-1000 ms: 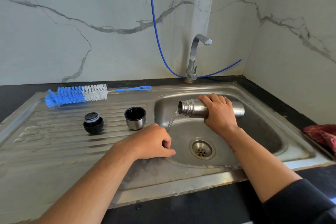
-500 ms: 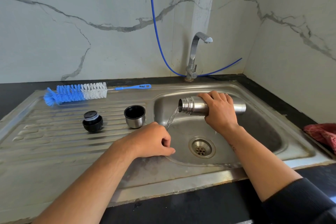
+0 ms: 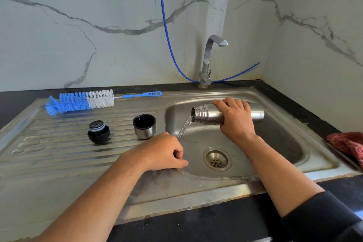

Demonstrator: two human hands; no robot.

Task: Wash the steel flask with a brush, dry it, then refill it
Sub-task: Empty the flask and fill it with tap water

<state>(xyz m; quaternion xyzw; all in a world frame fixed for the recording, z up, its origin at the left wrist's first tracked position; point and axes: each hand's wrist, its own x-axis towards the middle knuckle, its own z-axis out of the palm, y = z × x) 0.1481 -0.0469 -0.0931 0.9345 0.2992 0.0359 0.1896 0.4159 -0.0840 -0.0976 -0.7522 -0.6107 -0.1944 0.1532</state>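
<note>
My right hand has its grip curled round the middle of the steel flask, which I hold lying nearly level over the sink bowl, mouth to the left, with a thin stream of water running out of it into the bowl. My left hand rests on the sink's left front rim, fingers loosely curled, its grip on nothing. Left of the sink bowl, on the draining board, the steel cup stands mouth up, with the black stopper further left. Behind them lies the blue and white bottle brush. The tap stands behind the bowl, and a red cloth lies on the worktop to the sink's right
</note>
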